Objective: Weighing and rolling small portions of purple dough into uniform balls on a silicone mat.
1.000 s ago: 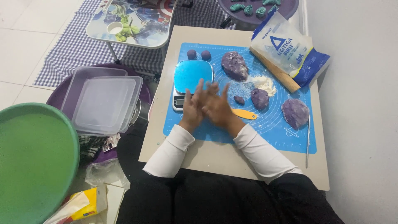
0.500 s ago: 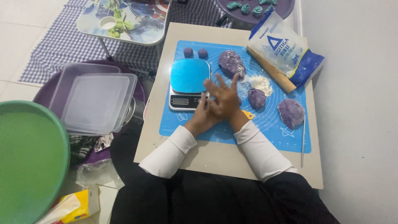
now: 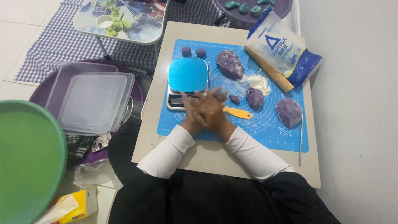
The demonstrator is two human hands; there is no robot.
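The left hand (image 3: 194, 111) and the right hand (image 3: 213, 110) are pressed together palm to palm over the near-left part of the blue mat (image 3: 265, 128), the fingers stretched out flat and crossed; whether anything is held between the palms cannot be told. Just behind the hands, at the mat's left edge, a kitchen scale (image 3: 187, 81) with a blue platform is set. An orange scraper (image 3: 238, 113) lies on the mat touching the right hand's outer side. Beyond it, near the mat's middle, a small purple dough bit (image 3: 234, 99) and a medium purple lump (image 3: 254, 98) are seen, with a heap of white flour (image 3: 259, 84) just behind. A large purple dough piece (image 3: 229, 64) rests toward the mat's far side, and two small purple balls (image 3: 193, 52) sit at its far-left corner. Another purple lump (image 3: 289, 112) lies at the mat's right side. A flour bag (image 3: 282, 47) leans across a wooden rolling pin (image 3: 271, 72) at the far-right corner.
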